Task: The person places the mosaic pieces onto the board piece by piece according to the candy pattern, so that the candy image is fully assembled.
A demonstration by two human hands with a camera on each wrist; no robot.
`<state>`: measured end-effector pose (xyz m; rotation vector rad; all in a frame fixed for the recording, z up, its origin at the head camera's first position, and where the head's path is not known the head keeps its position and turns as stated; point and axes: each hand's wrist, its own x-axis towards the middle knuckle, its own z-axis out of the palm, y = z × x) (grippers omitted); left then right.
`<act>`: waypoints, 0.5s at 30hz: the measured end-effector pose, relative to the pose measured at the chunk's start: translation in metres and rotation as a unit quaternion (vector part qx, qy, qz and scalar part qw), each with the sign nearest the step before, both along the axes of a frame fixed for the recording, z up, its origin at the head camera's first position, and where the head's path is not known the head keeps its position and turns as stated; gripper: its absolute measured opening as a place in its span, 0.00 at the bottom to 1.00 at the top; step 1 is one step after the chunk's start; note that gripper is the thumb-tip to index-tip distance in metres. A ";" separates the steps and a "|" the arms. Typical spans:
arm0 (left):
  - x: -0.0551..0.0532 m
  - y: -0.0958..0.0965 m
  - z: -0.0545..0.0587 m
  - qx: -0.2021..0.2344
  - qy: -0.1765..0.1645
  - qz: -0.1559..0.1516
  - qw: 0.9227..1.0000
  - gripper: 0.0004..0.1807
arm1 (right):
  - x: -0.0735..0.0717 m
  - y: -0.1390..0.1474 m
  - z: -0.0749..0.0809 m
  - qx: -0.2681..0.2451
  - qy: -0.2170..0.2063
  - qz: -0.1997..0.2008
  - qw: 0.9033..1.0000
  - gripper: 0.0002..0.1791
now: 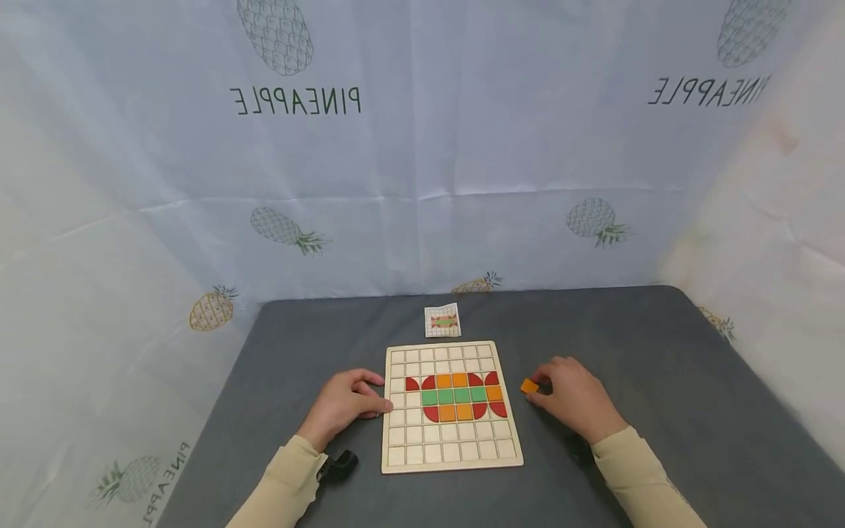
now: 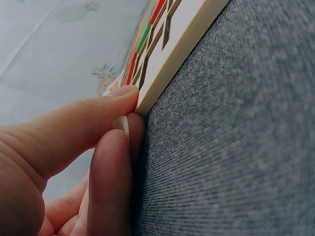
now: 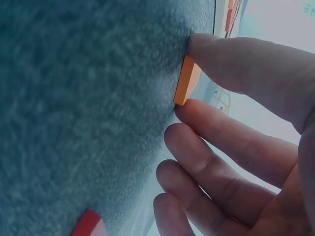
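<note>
A square wooden grid board (image 1: 432,455) lies on the dark table with green, orange and red tiles set in its cells. At its left edge my left hand (image 1: 343,403) pinches the rim, the thumb (image 2: 120,96) on top and a finger against the side. Right of the board, my right hand (image 1: 573,392) holds an orange square tile (image 1: 529,386) between thumb and index finger. In the right wrist view this orange tile (image 3: 186,81) is on or just above the cloth; the other fingers are bent and apart from it.
A small pattern card (image 1: 443,320) lies behind the board on the dark grey tabletop (image 1: 317,330). Part of a red piece (image 3: 89,225) shows on the table in the right wrist view. White pineapple-print cloth (image 1: 462,161) hangs behind and at both sides.
</note>
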<state>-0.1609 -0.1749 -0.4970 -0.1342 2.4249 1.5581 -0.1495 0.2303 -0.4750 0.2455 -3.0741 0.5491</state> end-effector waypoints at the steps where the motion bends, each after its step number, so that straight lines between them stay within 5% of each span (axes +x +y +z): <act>1: 0.001 -0.001 0.000 0.000 0.001 -0.001 1.000 0.29 | 0.000 0.000 -0.001 0.002 0.001 0.000 1.000 0.13; 15: 0.003 -0.003 -0.002 0.012 0.021 -0.016 1.000 0.29 | 0.001 -0.011 0.002 0.014 0.035 0.018 0.999 0.11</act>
